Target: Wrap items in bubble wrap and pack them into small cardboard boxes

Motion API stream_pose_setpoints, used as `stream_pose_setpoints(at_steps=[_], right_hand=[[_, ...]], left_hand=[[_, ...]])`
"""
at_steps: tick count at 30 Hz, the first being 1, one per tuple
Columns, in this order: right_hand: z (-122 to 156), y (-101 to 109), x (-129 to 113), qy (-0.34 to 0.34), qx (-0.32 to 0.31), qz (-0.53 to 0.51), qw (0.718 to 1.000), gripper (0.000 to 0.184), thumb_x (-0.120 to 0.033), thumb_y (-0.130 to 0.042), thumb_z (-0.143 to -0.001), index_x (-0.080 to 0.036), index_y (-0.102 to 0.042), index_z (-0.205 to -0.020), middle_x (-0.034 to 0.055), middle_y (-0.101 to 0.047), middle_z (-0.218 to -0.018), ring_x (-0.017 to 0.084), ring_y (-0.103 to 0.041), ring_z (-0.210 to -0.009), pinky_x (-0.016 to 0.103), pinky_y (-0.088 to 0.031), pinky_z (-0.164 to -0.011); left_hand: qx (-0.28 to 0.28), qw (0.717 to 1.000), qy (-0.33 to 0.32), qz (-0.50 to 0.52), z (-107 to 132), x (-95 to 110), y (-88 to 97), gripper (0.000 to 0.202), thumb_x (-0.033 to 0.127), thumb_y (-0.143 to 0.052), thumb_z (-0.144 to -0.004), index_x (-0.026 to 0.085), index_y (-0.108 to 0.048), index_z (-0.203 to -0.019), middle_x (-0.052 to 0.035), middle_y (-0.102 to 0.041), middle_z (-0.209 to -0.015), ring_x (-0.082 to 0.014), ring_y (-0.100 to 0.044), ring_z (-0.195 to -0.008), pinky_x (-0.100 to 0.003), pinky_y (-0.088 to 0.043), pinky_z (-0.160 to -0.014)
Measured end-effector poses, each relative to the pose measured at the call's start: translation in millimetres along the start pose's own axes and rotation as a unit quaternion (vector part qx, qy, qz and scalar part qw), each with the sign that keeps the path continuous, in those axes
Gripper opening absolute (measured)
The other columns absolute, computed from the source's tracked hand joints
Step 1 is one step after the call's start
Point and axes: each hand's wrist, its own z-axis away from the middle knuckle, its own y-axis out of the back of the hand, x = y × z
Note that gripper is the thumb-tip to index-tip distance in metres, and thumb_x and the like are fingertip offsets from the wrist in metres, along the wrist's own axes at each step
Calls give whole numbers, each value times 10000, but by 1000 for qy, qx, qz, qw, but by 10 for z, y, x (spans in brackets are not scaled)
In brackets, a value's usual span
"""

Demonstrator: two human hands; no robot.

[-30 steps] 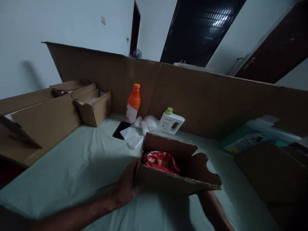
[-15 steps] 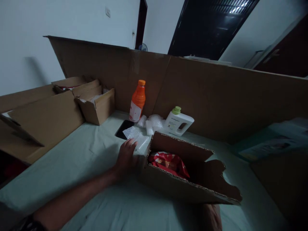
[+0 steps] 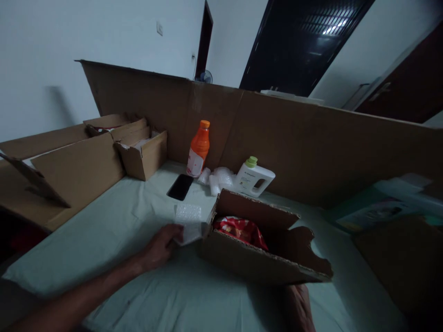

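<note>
My left hand (image 3: 164,245) pinches the edge of a sheet of bubble wrap (image 3: 188,222), just left of an open cardboard box (image 3: 263,267). Inside that box, toward its left end, lies a shiny red packet (image 3: 240,230). My right hand (image 3: 298,304) is at the near side of the box, low down against it; the box hides its fingers, so I cannot tell how they are set. Beyond the box, more bubble wrap (image 3: 221,179) lies bunched between an orange bottle (image 3: 199,148) and a white jug with a green cap (image 3: 254,178).
A black phone (image 3: 180,186) lies on the pale green cloth (image 3: 138,207). More open cartons (image 3: 145,157) stand at the left, and a tall cardboard panel (image 3: 277,133) runs along the back. At the right is a blurred teal-labelled container (image 3: 377,207).
My left hand has drawn the bubble wrap sheet toward me and left, off the phone, which now shows whole. The view has shifted slightly; the box and right hand appear a little further left.
</note>
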Motion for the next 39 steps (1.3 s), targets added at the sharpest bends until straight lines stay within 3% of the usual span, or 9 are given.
stream_pose_setpoints(at_steps=[7,13,17,19,21,25,31,36,39], right_hand=[[101,-49,-197,-72,-89,-87,990,430,-503,-662,-715,-174,-762,-973,98,-766,-996,321,-679,-996,377,-550,-822],[346,180,-76,-48,-143,-150,977,462,-479,-722,-754,-216,-706,-1133,95,-730,-1170,302,-659,-1079,391,-546,-879],[457,273,-149,-21,-198,-146,969,652,-476,-776,-769,-296,-548,-1353,101,-612,-1392,298,-621,-1193,435,-540,-944],[442,208,-188,-1,-206,-116,972,659,-497,-789,-756,-272,-546,-1325,110,-633,-1347,300,-628,-1169,432,-552,-925],[395,91,-191,14,-190,-71,979,624,-540,-800,-715,-215,-601,-1209,126,-682,-1235,315,-649,-1101,422,-565,-883],[269,-122,-151,26,-161,-13,987,567,-600,-768,-669,-147,-662,-993,149,-736,-1029,344,-677,-965,408,-573,-774],[-195,-271,-274,73,-164,86,980,505,-547,-701,-701,-152,-686,-1015,108,-757,-957,297,-682,-840,383,-560,-693],[-674,-546,-303,78,-139,104,982,455,-459,-699,-677,-148,-694,-1009,106,-755,-940,296,-678,-865,392,-548,-742],[-646,-564,-220,81,-120,101,984,485,-453,-644,-736,-151,-667,-1115,121,-755,-990,280,-691,-853,394,-559,-745]], left_hand=[[-179,982,-30,45,779,420,212,388,-23,-421,-690,245,-646,-858,-31,-653,-1357,-214,-582,-1280,-388,-490,-1061],[-240,953,-167,85,777,577,-151,387,-56,-445,-656,204,-636,-871,-81,-683,-1273,-229,-570,-1271,-396,-483,-1062],[-276,941,-166,105,673,647,-98,475,-18,-507,-614,202,-636,-1015,-93,-628,-1357,-260,-548,-1309,-414,-456,-1094],[-255,951,-111,135,561,665,12,571,57,-575,-643,218,-589,-1190,-90,-600,-1386,-282,-562,-1284,-435,-463,-1084],[-160,974,-20,159,394,647,68,553,171,-614,-734,222,-536,-1279,-92,-620,-1330,-284,-593,-1226,-454,-479,-1057],[13,984,66,164,-15,536,-143,554,271,-638,-799,168,-512,-1328,-146,-630,-1290,-293,-625,-1166,-484,-510,-1005],[29,983,39,178,-628,430,-544,538,160,-595,-828,178,-524,-1361,-111,-663,-1276,-252,-638,-1151,-436,-510,-1017],[28,989,57,132,-1096,344,-585,586,99,-553,-815,175,-500,-1393,-118,-662,-1290,-261,-634,-1158,-454,-506,-1019],[6,994,60,95,-1046,315,-499,582,120,-558,-816,167,-502,-1393,-130,-668,-1289,-265,-639,-1157,-458,-504,-1023]])
